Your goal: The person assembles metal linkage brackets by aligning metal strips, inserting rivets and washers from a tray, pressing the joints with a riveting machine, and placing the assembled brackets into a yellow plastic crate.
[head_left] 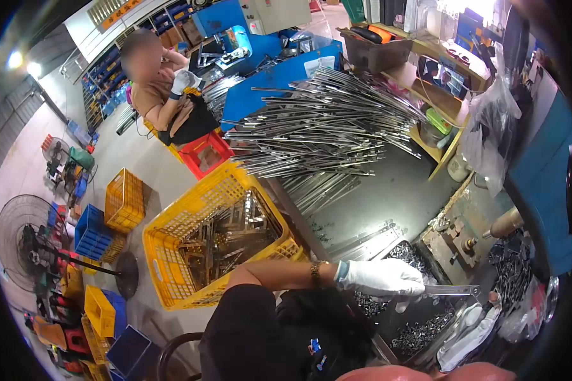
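My left hand (pixel 381 277), in a white glove with a watch at the wrist, is closed on one end of a flat metal bar (pixel 450 290). The bar points right, and its far end has a round hole. My right hand (pixel 469 335), also gloved, is at the lower right, its bare fingertips pressed together beside that far end; what they hold is too small to make out. Just above the bar is a machine fixture (pixel 463 244) with a drill-like spindle (pixel 507 223). Small metal parts (pixel 422 331) lie in a tray below the bar.
Long metal strips (pixel 324 120) are piled on the bench. A yellow crate (pixel 162 270) of metal pieces stands left of my arm. Another person (pixel 156 89) sits at the upper left. A plastic bag (pixel 491 133) hangs at right; a fan (pixel 28 235) stands far left.
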